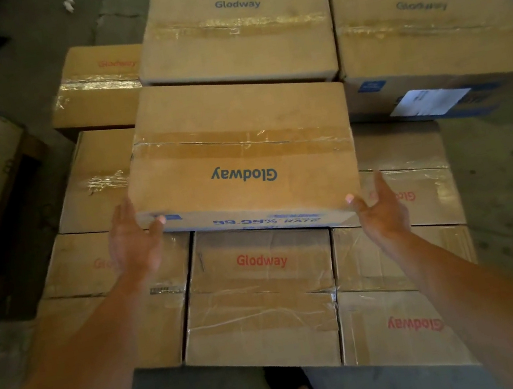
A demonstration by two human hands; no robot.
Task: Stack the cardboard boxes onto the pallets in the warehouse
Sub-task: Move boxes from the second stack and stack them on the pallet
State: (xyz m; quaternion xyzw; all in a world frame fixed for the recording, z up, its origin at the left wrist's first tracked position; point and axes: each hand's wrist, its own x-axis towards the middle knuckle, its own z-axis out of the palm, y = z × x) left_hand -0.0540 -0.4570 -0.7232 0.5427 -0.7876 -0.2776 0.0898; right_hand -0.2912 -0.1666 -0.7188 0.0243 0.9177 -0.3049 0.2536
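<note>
1. Squarely between the hands sits the box (240, 149), its blue lettering upside down, resting on a lower layer of boxes (259, 296).
2. Left hand (133, 240) and right hand (380, 206) are released, fingers straight, thumbs touching its near corners.
3. Beyond the hands are two more top boxes (237, 33), with concrete floor (503, 185) around.

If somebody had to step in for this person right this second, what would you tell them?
Left hand and right hand: both open, thumbs touching the near corners of the blue-logo box.
That box lies on the bottom layer of red-logo boxes, just before the far box; the right-hand box stands beside those.
Done: bottom layer, three boxes on top.
Left: likely settle this box, then fill the second layer's front and left.
</note>
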